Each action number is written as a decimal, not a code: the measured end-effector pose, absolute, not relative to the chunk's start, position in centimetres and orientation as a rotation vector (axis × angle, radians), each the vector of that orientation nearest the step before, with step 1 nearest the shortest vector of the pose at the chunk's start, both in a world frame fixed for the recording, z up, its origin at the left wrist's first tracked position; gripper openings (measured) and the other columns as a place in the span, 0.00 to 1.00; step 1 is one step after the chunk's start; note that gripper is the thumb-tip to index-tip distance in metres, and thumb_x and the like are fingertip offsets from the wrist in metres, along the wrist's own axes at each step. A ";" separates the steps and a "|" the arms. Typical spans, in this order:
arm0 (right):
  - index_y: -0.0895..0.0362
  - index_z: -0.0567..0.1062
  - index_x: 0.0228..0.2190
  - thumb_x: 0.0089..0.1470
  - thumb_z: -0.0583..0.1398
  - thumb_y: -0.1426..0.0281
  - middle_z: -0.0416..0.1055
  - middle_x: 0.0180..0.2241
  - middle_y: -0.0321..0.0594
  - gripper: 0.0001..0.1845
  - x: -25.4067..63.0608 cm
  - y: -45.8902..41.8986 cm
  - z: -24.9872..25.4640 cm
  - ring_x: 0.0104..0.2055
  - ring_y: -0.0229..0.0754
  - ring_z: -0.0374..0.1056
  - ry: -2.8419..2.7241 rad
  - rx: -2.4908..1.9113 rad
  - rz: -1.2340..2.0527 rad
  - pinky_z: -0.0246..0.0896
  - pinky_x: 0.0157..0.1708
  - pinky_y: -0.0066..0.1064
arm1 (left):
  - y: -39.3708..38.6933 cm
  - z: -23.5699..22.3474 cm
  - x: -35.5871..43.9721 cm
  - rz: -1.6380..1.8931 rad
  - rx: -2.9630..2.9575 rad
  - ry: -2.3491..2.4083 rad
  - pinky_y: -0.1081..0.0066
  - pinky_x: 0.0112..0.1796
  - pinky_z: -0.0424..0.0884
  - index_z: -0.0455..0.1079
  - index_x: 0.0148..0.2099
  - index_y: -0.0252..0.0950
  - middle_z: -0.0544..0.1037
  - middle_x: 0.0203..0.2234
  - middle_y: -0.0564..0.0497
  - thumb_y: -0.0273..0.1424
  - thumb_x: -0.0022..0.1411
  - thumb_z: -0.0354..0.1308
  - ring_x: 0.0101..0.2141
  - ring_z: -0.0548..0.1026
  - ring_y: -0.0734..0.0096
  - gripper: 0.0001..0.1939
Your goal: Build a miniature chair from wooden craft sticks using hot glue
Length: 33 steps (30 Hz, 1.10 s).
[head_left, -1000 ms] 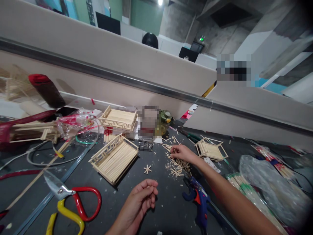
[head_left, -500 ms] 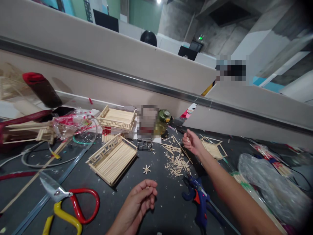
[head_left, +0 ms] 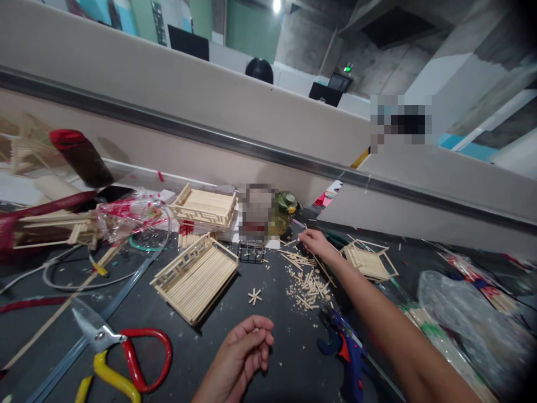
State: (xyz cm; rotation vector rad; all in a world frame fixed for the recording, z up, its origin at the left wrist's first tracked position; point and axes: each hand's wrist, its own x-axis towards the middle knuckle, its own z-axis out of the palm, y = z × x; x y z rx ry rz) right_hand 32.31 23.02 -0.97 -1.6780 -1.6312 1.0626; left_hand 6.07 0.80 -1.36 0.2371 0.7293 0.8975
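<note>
Nearest, the left hand (head_left: 247,348) is hanging on the near side of the stick star (head_left: 254,296), its fingers curling loosely with the thumb lying close against them; whether they are pinching anything, I cannot tell. The glue gun (head_left: 351,361) is lying to the star's near right. Just right of the star, the loose stick pieces (head_left: 309,286) are lying in a scattered heap. They are probably weighing next to nothing, stiff and dry, liable to roll or snap, so a light fingertip pinch at mid-length is likely suiting them best. Farther, beyond and right of the star, the right hand (head_left: 315,244) is hovering near the heap's far edge, fingertips bunching; I cannot tell whether they are gripping a piece.
</note>
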 end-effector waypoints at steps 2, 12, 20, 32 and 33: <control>0.53 0.63 0.26 0.54 0.53 0.57 0.64 0.19 0.33 0.14 32.0 23.4 -0.5 0.16 0.34 0.52 -1.570 -1.645 1.129 0.43 0.15 0.24 | 0.8 -1.3 6.1 0.901 0.238 0.731 0.78 0.21 0.64 0.75 0.36 0.31 0.75 0.23 0.52 0.32 0.48 0.70 0.19 0.66 0.81 0.13; 0.55 0.67 0.20 0.39 0.62 0.69 0.61 0.17 0.30 0.07 29.2 25.5 -1.8 0.20 0.34 0.55 -1.548 -1.645 1.121 0.46 0.20 0.24 | 0.9 -1.0 6.1 0.881 0.205 0.763 0.78 0.20 0.64 0.75 0.35 0.31 0.75 0.22 0.52 0.32 0.44 0.72 0.18 0.66 0.82 0.16; 0.53 0.64 0.23 0.48 0.55 0.59 0.57 0.16 0.29 0.11 30.8 22.1 1.4 0.15 0.32 0.44 -1.459 -1.508 1.334 0.39 0.14 0.24 | 1.0 -1.1 6.0 0.897 0.220 0.756 0.78 0.21 0.64 0.75 0.35 0.31 0.75 0.23 0.52 0.32 0.46 0.71 0.19 0.67 0.81 0.15; 0.55 0.69 0.26 0.46 0.64 0.59 0.58 0.17 0.27 0.14 37.1 14.3 0.5 0.18 0.32 0.50 -1.555 -1.665 1.192 0.41 0.18 0.23 | 0.7 0.7 5.7 0.857 0.267 0.793 0.78 0.25 0.66 0.75 0.37 0.31 0.76 0.25 0.50 0.29 0.48 0.69 0.21 0.68 0.80 0.13; 0.56 0.70 0.25 0.43 0.66 0.62 0.59 0.18 0.28 0.12 37.2 14.2 0.2 0.20 0.33 0.52 -1.584 -1.677 1.163 0.43 0.20 0.23 | 0.7 0.7 5.7 0.860 0.274 0.793 0.78 0.25 0.66 0.75 0.37 0.31 0.76 0.25 0.50 0.29 0.48 0.69 0.21 0.68 0.80 0.13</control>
